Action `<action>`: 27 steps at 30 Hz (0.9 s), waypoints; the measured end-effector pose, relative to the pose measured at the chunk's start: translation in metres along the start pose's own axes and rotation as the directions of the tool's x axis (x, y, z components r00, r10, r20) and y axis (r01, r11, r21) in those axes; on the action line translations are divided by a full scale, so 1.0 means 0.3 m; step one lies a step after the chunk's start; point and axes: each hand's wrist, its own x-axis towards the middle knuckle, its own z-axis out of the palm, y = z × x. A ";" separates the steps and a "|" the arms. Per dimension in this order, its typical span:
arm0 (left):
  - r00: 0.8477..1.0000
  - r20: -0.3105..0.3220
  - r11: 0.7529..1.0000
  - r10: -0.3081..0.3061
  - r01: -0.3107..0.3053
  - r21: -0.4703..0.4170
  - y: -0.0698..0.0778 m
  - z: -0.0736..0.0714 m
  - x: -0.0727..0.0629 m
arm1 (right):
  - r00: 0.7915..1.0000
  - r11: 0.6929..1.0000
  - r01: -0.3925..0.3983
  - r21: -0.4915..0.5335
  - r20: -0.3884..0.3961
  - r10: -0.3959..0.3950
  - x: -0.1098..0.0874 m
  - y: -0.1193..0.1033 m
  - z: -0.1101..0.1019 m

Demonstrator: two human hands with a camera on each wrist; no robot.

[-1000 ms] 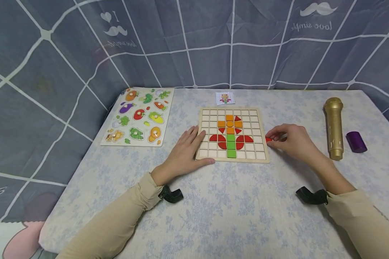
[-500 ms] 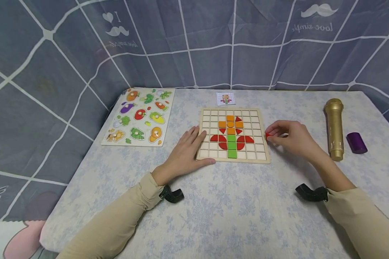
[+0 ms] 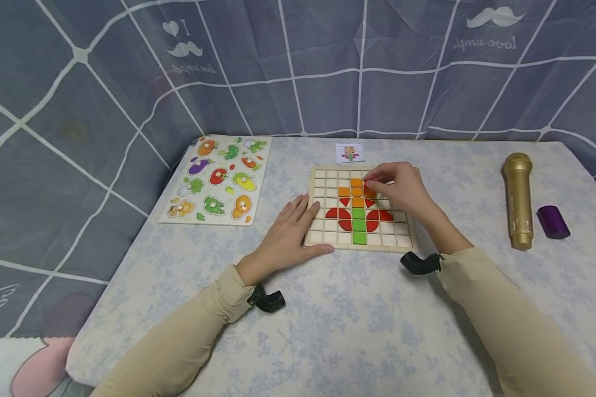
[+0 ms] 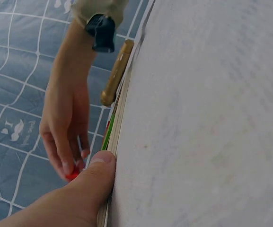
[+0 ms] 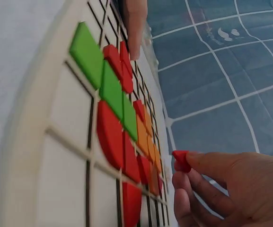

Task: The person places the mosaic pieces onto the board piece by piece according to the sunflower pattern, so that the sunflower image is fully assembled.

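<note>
A wooden grid board [image 3: 387,240] lies mid-table, set with green squares [image 3: 359,226], orange pieces [image 3: 357,202] and red pieces [image 3: 345,225] in a flower pattern. My left hand [image 3: 288,234] rests flat at its left edge, fingers on the frame and thumb [image 4: 96,175] along the near edge. Over the upper part of the board, my right hand [image 3: 399,184] pinches a small red piece [image 5: 181,160] between thumb and fingertips. That piece is mostly covered by fingers in the head view, beside the orange pieces. The right hand also hides the board's upper right corner.
A vegetable peg puzzle [image 3: 228,190] lies at the back left. Behind the board is a small pattern card [image 3: 350,153]. To the right are a gold microphone-shaped object [image 3: 519,201] and a purple cylinder [image 3: 553,222]. A grid-patterned curtain [image 3: 323,105] hangs behind the table.
My right hand has moved left and away from me, from beside the board's right edge to over its upper part, carrying the red piece. The left hand stays in place.
</note>
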 end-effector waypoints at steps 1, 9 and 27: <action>1.000 0.002 1.000 0.000 0.000 -0.001 0.001 0.002 0.000 | 1.000 1.000 -0.008 0.004 0.003 0.008 0.015 -0.005 0.009; 1.000 0.008 1.000 0.002 -0.002 -0.009 0.010 0.011 -0.001 | 0.998 1.000 -0.009 -0.013 0.058 0.010 0.092 -0.028 0.047; 1.000 0.007 1.000 -0.006 0.006 0.019 0.003 0.002 -0.001 | 0.990 0.989 0.098 -0.108 0.111 -0.086 0.153 -0.026 0.129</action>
